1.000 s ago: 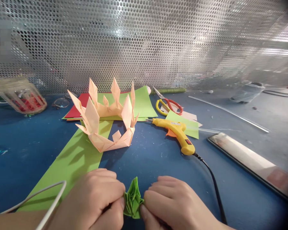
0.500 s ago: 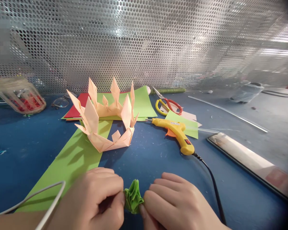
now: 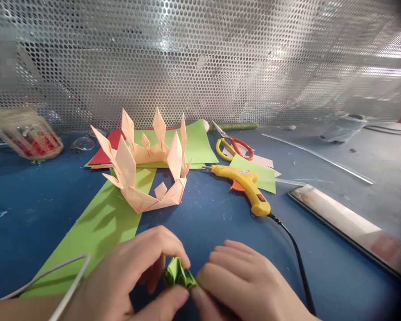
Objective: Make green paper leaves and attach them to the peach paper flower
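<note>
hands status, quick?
Left hand: partly curled, thumb and index finger on the green folded paper.
Right hand: closed, pinching the same piece at its right side.

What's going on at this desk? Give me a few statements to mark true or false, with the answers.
1. The left hand and the right hand both touch the folded green paper. True.
2. The phone lies right of the glue gun. True.
3. The right hand grips the glue gun. False: it lies on the table.
4. The peach paper crown has upright points. True.
5. The phone lies inside the crown. False: it lies apart, to the right.
</note>
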The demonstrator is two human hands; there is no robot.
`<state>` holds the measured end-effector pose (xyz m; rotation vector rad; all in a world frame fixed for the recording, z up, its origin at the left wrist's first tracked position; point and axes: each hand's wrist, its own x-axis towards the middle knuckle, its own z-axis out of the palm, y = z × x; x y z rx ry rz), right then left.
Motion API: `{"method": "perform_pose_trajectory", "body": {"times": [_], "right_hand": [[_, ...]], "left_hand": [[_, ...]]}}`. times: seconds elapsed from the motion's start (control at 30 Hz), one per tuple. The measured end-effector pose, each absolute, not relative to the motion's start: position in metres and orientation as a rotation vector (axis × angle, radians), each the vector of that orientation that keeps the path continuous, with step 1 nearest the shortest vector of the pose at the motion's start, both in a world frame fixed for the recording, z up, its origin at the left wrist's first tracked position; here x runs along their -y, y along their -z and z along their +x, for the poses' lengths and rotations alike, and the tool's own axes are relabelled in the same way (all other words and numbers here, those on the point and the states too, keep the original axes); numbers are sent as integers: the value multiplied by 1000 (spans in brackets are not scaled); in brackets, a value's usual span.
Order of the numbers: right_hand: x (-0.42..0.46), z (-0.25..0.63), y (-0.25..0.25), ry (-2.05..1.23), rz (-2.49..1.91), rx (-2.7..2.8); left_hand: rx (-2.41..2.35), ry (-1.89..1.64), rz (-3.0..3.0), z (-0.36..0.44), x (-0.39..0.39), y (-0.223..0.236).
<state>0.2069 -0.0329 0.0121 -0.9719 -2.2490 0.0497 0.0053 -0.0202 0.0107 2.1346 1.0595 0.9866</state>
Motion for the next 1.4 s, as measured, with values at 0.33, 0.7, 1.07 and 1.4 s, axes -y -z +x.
{"method": "perform_pose_trajectory", "body": {"times": [0.33,0.7,1.07,1.4], "right_hand": [[25,209,-18,-982,-940,1718],[26,205,0,-1235,-1010,1404],[24,205,-16,-1621,-996,1298],[26,204,-6,-1465,-1069,1479]], "left_hand": [[-963,-927,1766,1,7,-5],[-963,-992,2020,0,6,-14],[-854,-1162,2295,-2,0,-13],[-759,-1358,2762,-5,0,-19]]}}
